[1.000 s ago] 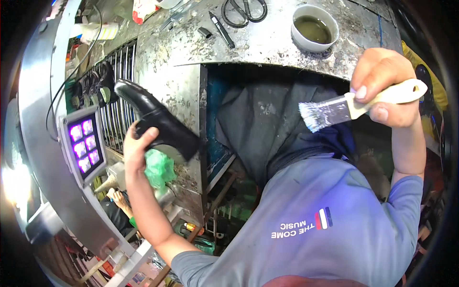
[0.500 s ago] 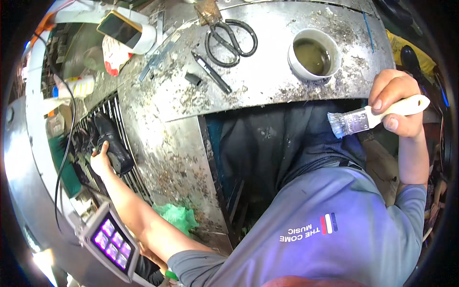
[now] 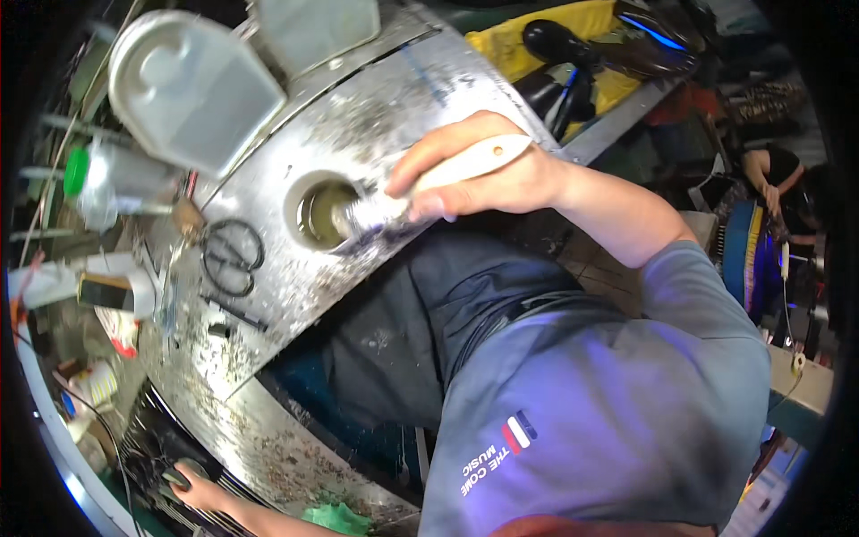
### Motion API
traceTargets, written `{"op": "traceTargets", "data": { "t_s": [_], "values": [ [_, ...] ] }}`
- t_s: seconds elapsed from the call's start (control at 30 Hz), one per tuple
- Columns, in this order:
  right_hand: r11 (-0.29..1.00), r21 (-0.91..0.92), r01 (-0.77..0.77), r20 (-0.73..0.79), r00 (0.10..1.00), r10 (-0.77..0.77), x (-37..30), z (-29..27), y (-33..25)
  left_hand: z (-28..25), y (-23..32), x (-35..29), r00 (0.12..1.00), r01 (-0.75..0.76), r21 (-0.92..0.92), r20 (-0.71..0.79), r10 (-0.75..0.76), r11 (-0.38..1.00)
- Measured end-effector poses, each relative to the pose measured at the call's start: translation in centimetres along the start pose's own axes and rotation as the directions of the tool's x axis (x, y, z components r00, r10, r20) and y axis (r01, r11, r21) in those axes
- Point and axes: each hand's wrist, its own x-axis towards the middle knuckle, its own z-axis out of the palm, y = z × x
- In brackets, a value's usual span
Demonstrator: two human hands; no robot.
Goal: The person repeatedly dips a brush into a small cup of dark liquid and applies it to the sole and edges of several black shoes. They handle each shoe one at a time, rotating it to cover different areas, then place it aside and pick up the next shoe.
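Observation:
My right hand point(image 3: 501, 174) grips a paintbrush point(image 3: 474, 167) by its pale wooden handle. The blurred bristle end is tilted over the near right rim of a round white cup point(image 3: 293, 199) and reaches toward the murky yellowish liquid in it. At the lower left, my left hand point(image 3: 199, 490) is closed on a black shoe point(image 3: 166, 440) lying on a rack of metal bars. Part of that shoe is dark and hard to make out.
Black scissors point(image 3: 234, 259), a black marker point(image 3: 234, 313) and its cap lie on the stained metal bench. Clear plastic bins point(image 3: 192, 98) stand at the back. Black shoes point(image 3: 573, 54) sit in a yellow-lined tray point(image 3: 510, 40) at upper right. A green plastic bag point(image 3: 335, 519) lies low.
My right hand has carried the paintbrush left, from beside the bench to the cup. The view has turned to the right. My left hand stays at the shoe.

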Motion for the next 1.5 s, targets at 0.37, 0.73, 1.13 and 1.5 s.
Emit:
{"op": "traceTargets", "data": {
  "t_s": [0.37,0.73,1.13,1.5],
  "values": [
    [0.412,-0.563,-0.716,-0.826,0.487,-0.283,-7.3,-24.1,14.9,-11.5,11.8,-19.4,0.916,0.113,-0.511,0.385,0.109,0.852],
    [0.04,-0.562,-0.826,-0.824,0.554,-0.119,-4.7,-27.3,20.1,-17.5,17.3,-27.0,0.882,-0.037,-0.457,0.404,0.244,0.889],
    [0.577,-0.367,-0.73,-0.849,0.009,-0.528,-13.5,-32.9,9.7,-17.7,18.4,-29.6,0.876,-0.019,-0.597,0.376,0.301,0.802],
    [0.592,-0.801,0.095,-0.489,0.466,-0.737,-14.5,-24.7,-4.5,-19.1,28.4,-29.8,0.704,0.09,-0.864,0.408,0.582,0.496]
  ]
}}
